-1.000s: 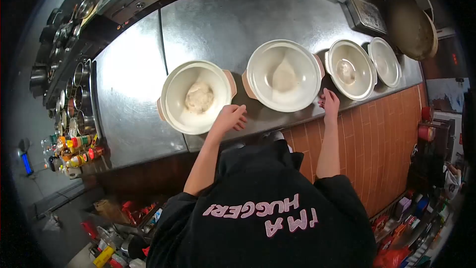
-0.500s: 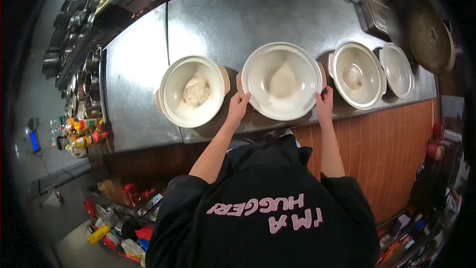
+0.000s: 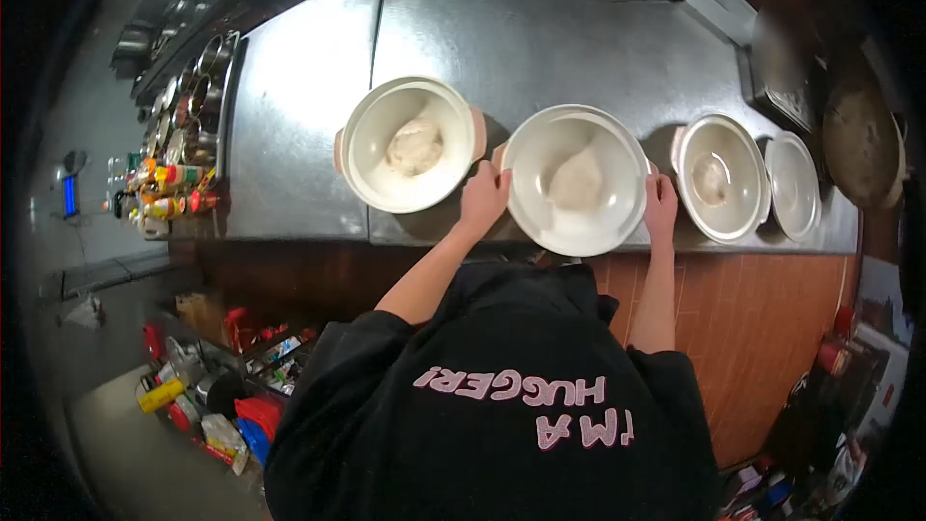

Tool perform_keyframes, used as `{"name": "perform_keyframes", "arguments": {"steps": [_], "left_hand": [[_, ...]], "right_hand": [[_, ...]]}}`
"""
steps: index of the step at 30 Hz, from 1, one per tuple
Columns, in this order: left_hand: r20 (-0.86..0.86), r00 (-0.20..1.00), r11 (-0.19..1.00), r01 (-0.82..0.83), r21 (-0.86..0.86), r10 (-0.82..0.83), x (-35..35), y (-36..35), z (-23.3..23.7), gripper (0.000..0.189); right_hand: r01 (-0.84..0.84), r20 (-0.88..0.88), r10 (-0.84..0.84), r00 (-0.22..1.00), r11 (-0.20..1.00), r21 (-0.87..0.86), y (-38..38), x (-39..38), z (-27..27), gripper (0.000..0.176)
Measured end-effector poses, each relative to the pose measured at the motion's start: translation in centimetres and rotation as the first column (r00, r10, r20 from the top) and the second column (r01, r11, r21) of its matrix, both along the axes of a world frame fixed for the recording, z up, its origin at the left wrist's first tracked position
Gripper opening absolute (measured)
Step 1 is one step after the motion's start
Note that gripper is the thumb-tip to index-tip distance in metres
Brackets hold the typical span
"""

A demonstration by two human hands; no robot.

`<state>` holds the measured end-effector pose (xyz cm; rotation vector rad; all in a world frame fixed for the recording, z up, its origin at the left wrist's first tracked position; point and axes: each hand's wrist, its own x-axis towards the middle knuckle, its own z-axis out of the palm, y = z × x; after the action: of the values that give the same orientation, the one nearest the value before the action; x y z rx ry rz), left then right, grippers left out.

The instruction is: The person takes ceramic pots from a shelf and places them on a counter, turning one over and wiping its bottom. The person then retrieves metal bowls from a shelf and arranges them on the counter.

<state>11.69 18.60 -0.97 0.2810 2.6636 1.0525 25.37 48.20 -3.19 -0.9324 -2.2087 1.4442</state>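
Observation:
A wide pot [image 3: 579,130] with a cream interior and pinkish side handles is in front of me, its near rim overlapping the counter's front edge. At its left handle, my left hand [image 3: 485,198] is closed with the fingers wrapped round. My right hand [image 3: 661,201] grips the opposite handle. A pale, off-white patch shows in the bottom of this pot. To the left sits a similar pot [image 3: 367,150] holding a whitish lump. On the right stand a third pot [image 3: 696,150], with a smaller pale patch inside, and a shallower whitish dish or lid [image 3: 797,178] beside it.
The pots stand on a steel counter [image 3: 521,29]. A white bin [image 3: 721,5] and a large round pan [image 3: 858,145] are at the right. Sauce bottles [image 3: 174,188] and stacked metal pots [image 3: 198,101] line the left end. Brown tiles [image 3: 733,328] lie below the counter.
The camera view has turned and shifted. Relative to the neighbouring pots, the held pot has come slightly nearer my body. Both hands have moved up from its near rim onto the handles.

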Motion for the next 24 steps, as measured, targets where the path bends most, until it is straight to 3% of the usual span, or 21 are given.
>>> {"name": "perform_keyframes", "arguments": {"steps": [1,2,3,6,8,10,12,14,18,19,22,24], "left_hand": [[-0.146,0.988,0.999,0.051,-0.001,-0.051,0.0,-0.1,-0.3,0.031],[-0.071,0.996,0.997,0.06,-0.038,-0.063,-0.3,0.0,0.5,0.03],[-0.055,0.997,0.998,0.063,-0.012,-0.063,-0.3,0.0,0.6,0.03],[-0.043,0.995,0.995,0.092,0.028,-0.091,0.1,0.0,2.0,0.029],[-0.098,0.984,0.989,0.147,-0.034,-0.15,0.2,-0.4,3.0,0.029],[-0.071,0.987,0.988,0.147,0.038,-0.144,0.0,-1.2,4.6,0.029],[-0.033,0.992,0.988,0.125,0.091,-0.122,-1.0,-2.7,6.9,0.029],[0.007,0.994,0.985,0.107,0.137,-0.109,-2.1,-5.0,8.6,0.028],[-0.111,0.992,0.987,-0.045,0.155,0.063,-5.4,-10.3,12.2,0.027],[-0.117,0.988,0.988,-0.083,0.129,0.098,-6.3,-11.7,13.1,0.027],[-0.168,0.97,0.981,-0.16,0.11,0.177,-8.8,-15.7,12.3,0.027],[-0.268,0.944,0.981,-0.193,0.028,0.193,-10.7,-18.0,11.1,0.027]], "right_hand": [[0.008,-0.026,-0.007,1.0,0.999,0.031,-0.2,-0.1,-0.5,0.026],[0.021,-0.051,-0.018,0.999,0.998,0.064,-0.5,0.0,-0.5,0.026],[0.005,0.071,-0.011,0.997,0.997,0.078,-0.3,0.4,-0.3,0.026],[0.013,0.077,-0.02,0.997,0.995,0.095,-0.6,2.3,-0.2,0.027],[0.09,0.008,-0.09,0.996,0.996,0.013,-1.4,3.8,0.0,0.026],[0.138,-0.006,-0.138,0.99,0.99,-0.034,-2.8,4.2,2.4,0.025],[0.127,0.012,-0.127,0.992,0.991,-0.037,-4.0,3.5,4.6,0.023],[0.055,-0.108,-0.069,0.992,0.99,-0.127,-6.5,1.4,8.0,0.023],[0.019,-0.09,-0.027,0.996,0.996,-0.089,-12.6,-4.3,11.7,0.026],[0.02,-0.015,-0.022,1.0,0.995,-0.095,-14.4,-5.9,12.9,0.031],[-0.048,-0.156,0.021,0.988,0.984,-0.17,-17.6,-10.1,10.2,0.034],[-0.08,-0.15,0.055,0.987,0.983,-0.168,-19.8,-12.6,9.5,0.035]]}}
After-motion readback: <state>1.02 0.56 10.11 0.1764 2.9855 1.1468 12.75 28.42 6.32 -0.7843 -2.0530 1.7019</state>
